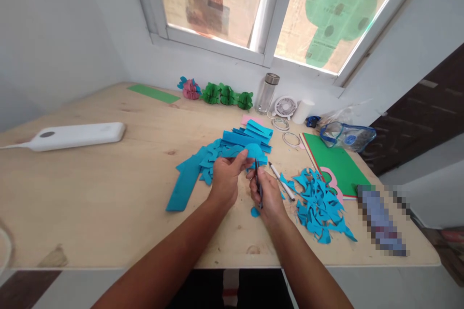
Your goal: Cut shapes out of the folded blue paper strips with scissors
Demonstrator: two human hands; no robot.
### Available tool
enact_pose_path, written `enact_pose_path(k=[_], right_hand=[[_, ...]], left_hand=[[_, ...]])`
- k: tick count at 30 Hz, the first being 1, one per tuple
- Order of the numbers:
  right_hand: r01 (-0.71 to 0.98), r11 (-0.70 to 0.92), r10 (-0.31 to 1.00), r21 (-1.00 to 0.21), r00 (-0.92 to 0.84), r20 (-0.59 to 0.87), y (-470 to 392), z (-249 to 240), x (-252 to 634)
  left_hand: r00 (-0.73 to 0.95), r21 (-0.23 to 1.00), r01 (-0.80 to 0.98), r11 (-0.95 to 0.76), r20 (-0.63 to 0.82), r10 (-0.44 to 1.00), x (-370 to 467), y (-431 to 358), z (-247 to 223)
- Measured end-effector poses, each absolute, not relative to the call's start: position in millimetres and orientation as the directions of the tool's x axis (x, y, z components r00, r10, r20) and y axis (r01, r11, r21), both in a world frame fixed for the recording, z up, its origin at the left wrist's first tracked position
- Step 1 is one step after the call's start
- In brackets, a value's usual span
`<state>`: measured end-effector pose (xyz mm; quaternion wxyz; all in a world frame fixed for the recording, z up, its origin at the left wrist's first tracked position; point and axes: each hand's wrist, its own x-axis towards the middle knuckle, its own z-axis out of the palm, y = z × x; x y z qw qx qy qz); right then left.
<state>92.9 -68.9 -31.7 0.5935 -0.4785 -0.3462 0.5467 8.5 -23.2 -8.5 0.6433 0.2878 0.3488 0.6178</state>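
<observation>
Scissors point(257, 174) point forward; blue paper point(254, 150) seemingly crosswise.

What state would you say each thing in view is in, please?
Held blue paper, pinched in the left hand
Dark cutting tool, gripped in the right hand
Blue scraps, loosely heaped
White pen, lying down
Glass bottle, upright, lid on
White fan, standing; running unclear
Green strip, lying flat

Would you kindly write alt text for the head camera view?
A person's left hand holds blue paper while the right hand holds dark scissors at its edge, over a wooden table. Blue paper scraps and a white pen lie to the right.
</observation>
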Motion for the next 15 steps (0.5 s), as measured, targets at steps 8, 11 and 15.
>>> enact_pose_path(k=[8,11,15], right_hand=[[-0.332,0.009,0.981,-0.943,0.188,-0.056,-67.5,-37.4,95.2],[-0.331,0.016,0.977,-0.943,0.205,-0.056,-66.6,-37.4,95.6],[-0.326,-0.006,0.974,-0.945,0.214,-0.08,-66.7,-35.4,95.4]], left_hand=[[-0.06,0.852,-0.523,-0.025,-0.008,0.998,18.1,-33.1,-11.0],[-0.071,0.867,-0.495,-0.057,0.025,0.997,18.6,-32.3,-14.3],[-0.094,0.867,-0.493,-0.071,0.028,0.995,19.4,-31.2,-17.7]])
